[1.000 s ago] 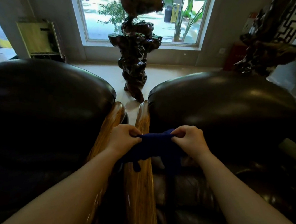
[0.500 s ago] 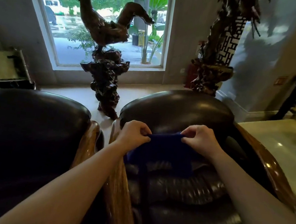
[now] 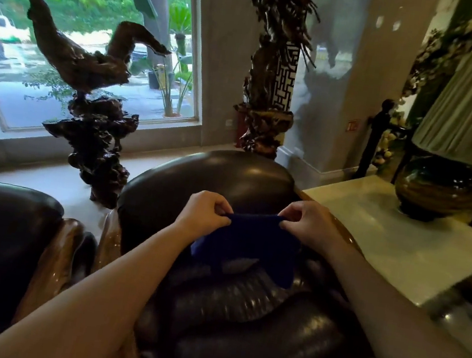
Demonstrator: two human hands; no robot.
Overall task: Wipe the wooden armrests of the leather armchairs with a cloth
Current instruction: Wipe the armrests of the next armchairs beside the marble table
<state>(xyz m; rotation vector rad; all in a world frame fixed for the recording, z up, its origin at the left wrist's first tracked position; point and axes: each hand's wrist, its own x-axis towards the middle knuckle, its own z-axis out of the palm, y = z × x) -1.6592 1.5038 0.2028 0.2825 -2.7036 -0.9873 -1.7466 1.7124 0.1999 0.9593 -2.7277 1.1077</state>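
Note:
I hold a dark blue cloth (image 3: 246, 240) stretched between both hands above the seat of the right-hand dark leather armchair (image 3: 214, 176). My left hand (image 3: 205, 210) pinches its top left corner and my right hand (image 3: 308, 223) pinches the top right corner; the cloth hangs down in the air. The chair's glossy wooden left armrest (image 3: 108, 237) lies left of my left forearm. Its right wooden armrest (image 3: 344, 235) shows just beyond my right hand. A second leather armchair (image 3: 3, 226) sits at the left with its own wooden armrest (image 3: 59, 257).
A pale marble side table (image 3: 401, 239) stands right of the chair, carrying a lamp with a dark round base (image 3: 434, 190). Dark carved root sculptures (image 3: 95, 118) stand behind the chairs by the window (image 3: 97, 40); another one (image 3: 267, 92) rises by the wall.
The view has swung to the right, bringing the side table and lamp into sight. Both hands keep hold of the cloth and have shifted from over the left armrest to above the seat.

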